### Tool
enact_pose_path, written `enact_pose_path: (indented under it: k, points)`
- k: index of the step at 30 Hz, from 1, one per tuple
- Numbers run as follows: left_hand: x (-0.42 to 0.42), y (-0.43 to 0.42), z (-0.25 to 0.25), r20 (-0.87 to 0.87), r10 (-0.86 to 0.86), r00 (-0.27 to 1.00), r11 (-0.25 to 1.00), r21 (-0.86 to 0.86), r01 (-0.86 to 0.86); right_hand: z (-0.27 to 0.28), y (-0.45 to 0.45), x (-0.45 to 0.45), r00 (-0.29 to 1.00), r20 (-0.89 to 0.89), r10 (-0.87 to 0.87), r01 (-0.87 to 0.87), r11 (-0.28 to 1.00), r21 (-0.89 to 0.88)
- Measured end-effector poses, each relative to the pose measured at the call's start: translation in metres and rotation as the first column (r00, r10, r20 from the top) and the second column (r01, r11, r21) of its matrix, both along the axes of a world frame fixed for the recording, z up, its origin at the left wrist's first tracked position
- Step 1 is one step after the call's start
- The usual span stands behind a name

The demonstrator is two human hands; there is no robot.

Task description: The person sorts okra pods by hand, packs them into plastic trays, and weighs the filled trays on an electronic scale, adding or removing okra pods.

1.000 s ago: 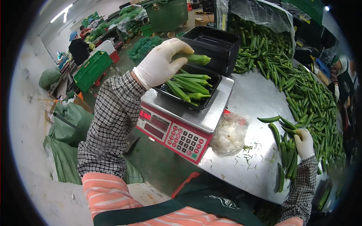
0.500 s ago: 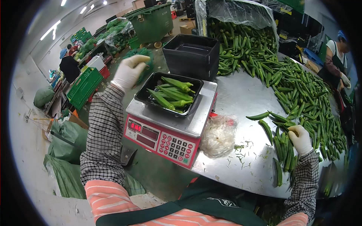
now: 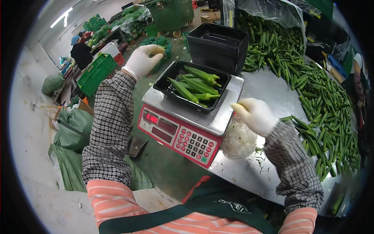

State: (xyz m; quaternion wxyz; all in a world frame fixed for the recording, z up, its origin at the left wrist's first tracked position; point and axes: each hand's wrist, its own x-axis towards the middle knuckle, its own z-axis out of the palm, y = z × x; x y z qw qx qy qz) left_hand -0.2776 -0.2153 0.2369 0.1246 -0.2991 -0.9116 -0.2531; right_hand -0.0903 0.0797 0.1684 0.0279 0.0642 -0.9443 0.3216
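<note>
I see my left hand (image 3: 142, 62) in a white glove, near the left end of a black plastic tray (image 3: 170, 96); its thumb and index finger are apart and hold nothing. In this tray lie several green okra pods (image 3: 194, 85), and it rests on a red and silver scale (image 3: 216, 121). My right hand (image 3: 258, 117), also gloved, is over a crumpled clear plastic bag (image 3: 238, 141), by the scale's right edge; I cannot tell if its fingers are closed. Black stacked trays (image 3: 218, 52) stand on the far side, and a large okra heap (image 3: 325, 113) lies to the right on the metal table (image 3: 249, 175).
</note>
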Motion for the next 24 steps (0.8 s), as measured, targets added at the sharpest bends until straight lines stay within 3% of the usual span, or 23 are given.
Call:
enact_pose_path:
  k: [2, 3, 5, 7, 8, 9, 10, 11, 12, 13, 15, 16, 17, 18, 19, 20, 21, 22, 23, 24]
  points:
    - [0.005, 0.011, 0.006, 0.038, 0.002, 0.999, 1.000, 0.017, -0.003, 0.002, -0.021, -0.027, 0.990, 0.139, -0.037, 0.035, 0.999, 0.015]
    - [0.005, 0.016, 0.007, -0.036, -0.049, 0.998, 0.999, 0.000, 0.049, 0.001, -0.027, -0.037, 0.978, 0.195, -0.073, 0.071, 0.997, 0.018]
    - [0.001, 0.024, 0.003, -0.177, -0.191, 0.966, 0.982, -0.028, 0.189, -0.012, -0.029, -0.052, 0.982, 0.152, -0.111, 0.133, 0.981, -0.144]
    - [0.007, 0.040, 0.005, -0.137, -0.225, 0.965, 0.973, 0.012, 0.229, -0.027, -0.029, -0.065, 0.990, 0.103, -0.101, 0.126, 0.949, -0.288]
    - [0.009, 0.050, 0.007, -0.136, -0.243, 0.960, 0.969, 0.002, 0.245, -0.014, -0.032, -0.063, 0.966, 0.238, -0.106, 0.178, 0.935, -0.307]
    - [0.010, 0.061, 0.008, -0.127, -0.268, 0.955, 0.960, 0.045, 0.275, -0.048, -0.036, -0.090, 0.996, 0.059, -0.061, 0.071, 0.981, -0.180]
    - [0.011, 0.073, 0.013, -0.041, -0.264, 0.964, 0.964, 0.029, 0.265, -0.011, -0.039, -0.067, 0.955, 0.241, -0.173, 0.223, 0.954, -0.199]
    - [0.002, 0.084, 0.012, 0.011, -0.246, 0.969, 0.967, 0.069, 0.245, 0.006, -0.033, -0.051, 0.943, 0.282, -0.175, 0.253, 0.929, -0.271]
    - [-0.023, 0.088, 0.004, -0.099, -0.326, 0.940, 0.942, 0.047, 0.331, 0.012, -0.033, -0.042, 0.936, 0.236, -0.261, 0.314, 0.921, -0.230]
    - [-0.043, 0.096, 0.000, -0.130, -0.315, 0.940, 0.945, 0.050, 0.323, -0.015, -0.037, -0.072, 0.983, 0.091, -0.158, 0.153, 0.986, 0.061]
    - [-0.052, 0.121, -0.002, -0.273, -0.303, 0.913, 0.946, 0.029, 0.323, -0.035, -0.012, -0.078, 0.992, -0.019, 0.127, -0.112, 0.925, 0.362]
    - [-0.055, 0.135, -0.004, -0.345, -0.287, 0.893, 0.950, 0.014, 0.311, -0.034, 0.009, -0.061, 0.996, 0.032, -0.085, 0.084, 0.996, 0.030]
    - [-0.060, 0.146, -0.007, -0.413, -0.261, 0.873, 0.958, 0.005, 0.288, -0.038, 0.030, -0.038, 0.957, 0.138, -0.257, 0.287, 0.911, -0.295]
    - [-0.068, 0.155, -0.012, -0.454, -0.252, 0.855, 0.961, -0.013, 0.276, -0.038, 0.047, -0.008, 0.886, 0.277, -0.372, 0.463, 0.685, -0.563]
    - [-0.079, 0.163, -0.017, -0.495, -0.242, 0.835, 0.965, -0.032, 0.260, -0.028, 0.071, 0.022, 0.862, 0.392, -0.322, 0.505, 0.620, -0.601]
    - [-0.088, 0.172, -0.022, -0.534, -0.228, 0.814, 0.969, -0.047, 0.241, -0.033, 0.094, 0.055, 0.849, 0.387, -0.360, 0.528, 0.572, -0.628]
    - [-0.091, 0.179, -0.023, -0.394, -0.267, 0.879, 0.963, -0.089, 0.253, -0.039, 0.118, 0.088, 0.835, 0.380, -0.398, 0.547, 0.523, -0.654]
    - [-0.094, 0.185, -0.023, -0.243, -0.294, 0.924, 0.954, -0.133, 0.268, -0.042, 0.141, 0.127, 0.806, 0.311, -0.503, 0.580, 0.572, -0.580]
    - [-0.098, 0.190, -0.026, -0.085, -0.306, 0.948, 0.941, -0.177, 0.288, -0.053, 0.162, 0.167, 0.779, 0.363, -0.511, 0.570, 0.336, -0.750]
    - [-0.107, 0.193, -0.034, -0.076, -0.276, 0.958, 0.950, -0.174, 0.260, -0.059, 0.176, 0.205, 0.658, 0.380, -0.650, 0.612, 0.168, -0.773]
